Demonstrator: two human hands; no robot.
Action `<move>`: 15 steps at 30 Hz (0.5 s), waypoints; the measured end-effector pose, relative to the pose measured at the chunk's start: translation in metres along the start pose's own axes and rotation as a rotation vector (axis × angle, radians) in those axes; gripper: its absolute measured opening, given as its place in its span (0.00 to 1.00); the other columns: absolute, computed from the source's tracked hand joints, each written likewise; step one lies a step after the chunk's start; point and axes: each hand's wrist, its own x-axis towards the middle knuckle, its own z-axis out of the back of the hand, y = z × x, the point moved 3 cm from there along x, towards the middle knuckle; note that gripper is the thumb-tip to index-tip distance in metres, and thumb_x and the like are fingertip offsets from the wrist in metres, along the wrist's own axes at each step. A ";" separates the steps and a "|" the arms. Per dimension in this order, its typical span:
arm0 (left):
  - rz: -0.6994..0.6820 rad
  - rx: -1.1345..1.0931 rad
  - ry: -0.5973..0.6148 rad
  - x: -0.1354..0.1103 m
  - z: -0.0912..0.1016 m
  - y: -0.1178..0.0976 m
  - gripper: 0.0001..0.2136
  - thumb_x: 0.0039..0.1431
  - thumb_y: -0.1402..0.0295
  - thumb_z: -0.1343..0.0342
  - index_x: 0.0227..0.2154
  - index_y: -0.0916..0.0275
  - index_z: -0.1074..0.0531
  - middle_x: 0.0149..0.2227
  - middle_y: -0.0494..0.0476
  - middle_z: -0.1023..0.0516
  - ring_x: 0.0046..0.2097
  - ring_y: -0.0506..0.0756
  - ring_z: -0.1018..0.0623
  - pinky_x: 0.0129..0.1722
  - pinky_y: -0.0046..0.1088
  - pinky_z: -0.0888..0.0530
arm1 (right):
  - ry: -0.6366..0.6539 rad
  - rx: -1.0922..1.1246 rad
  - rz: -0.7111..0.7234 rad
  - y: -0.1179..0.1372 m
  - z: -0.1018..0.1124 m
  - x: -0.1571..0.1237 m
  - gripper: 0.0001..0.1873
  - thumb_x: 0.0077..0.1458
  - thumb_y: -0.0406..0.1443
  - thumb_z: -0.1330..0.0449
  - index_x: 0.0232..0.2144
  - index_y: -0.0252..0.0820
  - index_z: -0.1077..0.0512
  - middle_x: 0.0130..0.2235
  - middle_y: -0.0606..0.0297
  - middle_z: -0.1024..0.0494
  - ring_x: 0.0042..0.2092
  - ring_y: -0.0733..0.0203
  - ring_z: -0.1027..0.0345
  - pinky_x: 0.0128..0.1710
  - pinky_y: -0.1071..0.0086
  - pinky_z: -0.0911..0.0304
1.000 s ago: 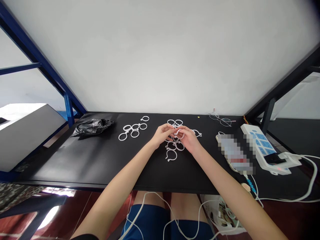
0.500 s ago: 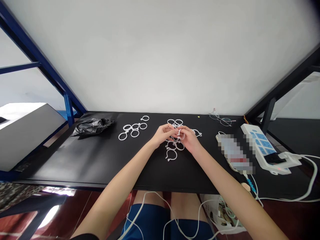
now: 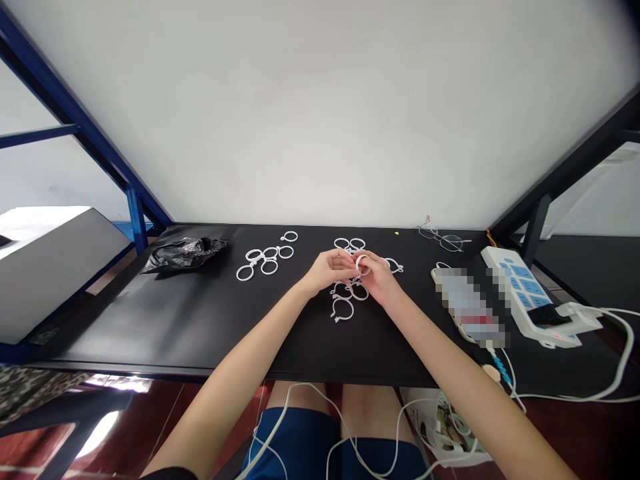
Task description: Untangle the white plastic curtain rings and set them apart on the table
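Observation:
Over the middle of the black table, my left hand (image 3: pixel 326 272) and my right hand (image 3: pixel 380 276) meet around one white plastic curtain ring (image 3: pixel 363 257). The fingers of my right hand are closed on it, and the ring's round outline shows across them. My left fingertips pinch its left edge, where the join is hidden. Under and around my hands lie several more white rings (image 3: pixel 343 319), some with small open ends. Part of this pile is covered by my fingers. Farther left is a separate group of rings (image 3: pixel 245 279), which look closed.
A crumpled black plastic bag (image 3: pixel 185 255) lies at the left. Eyeglasses (image 3: pixel 451 243), a phone (image 3: pixel 467 303) on a cable and a white power strip (image 3: pixel 525 287) are at the right. White cables (image 3: pixel 300 385) hang over my lap. Blue frame posts (image 3: pixel 137 217) rise at the left.
The ring between my hands has turned, so its round outline now faces me more. My fingers have shifted slightly around it. Rings on the table stay in place.

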 end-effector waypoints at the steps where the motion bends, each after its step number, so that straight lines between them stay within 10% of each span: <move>1: -0.002 -0.004 0.000 0.000 0.000 0.000 0.18 0.41 0.66 0.31 0.33 0.67 0.30 0.32 0.55 0.23 0.36 0.52 0.22 0.30 0.26 0.23 | 0.005 0.004 0.001 0.000 -0.001 0.000 0.05 0.35 0.31 0.35 0.21 0.44 0.24 0.25 0.70 0.26 0.26 0.68 0.41 0.26 0.70 0.44; 15: -0.015 0.011 -0.013 0.001 0.000 -0.001 0.16 0.43 0.65 0.31 0.32 0.66 0.31 0.31 0.54 0.24 0.33 0.50 0.23 0.27 0.22 0.25 | 0.067 0.006 0.021 0.002 -0.003 -0.001 0.02 0.39 0.32 0.35 0.22 0.43 0.25 0.23 0.70 0.29 0.27 0.67 0.41 0.28 0.69 0.45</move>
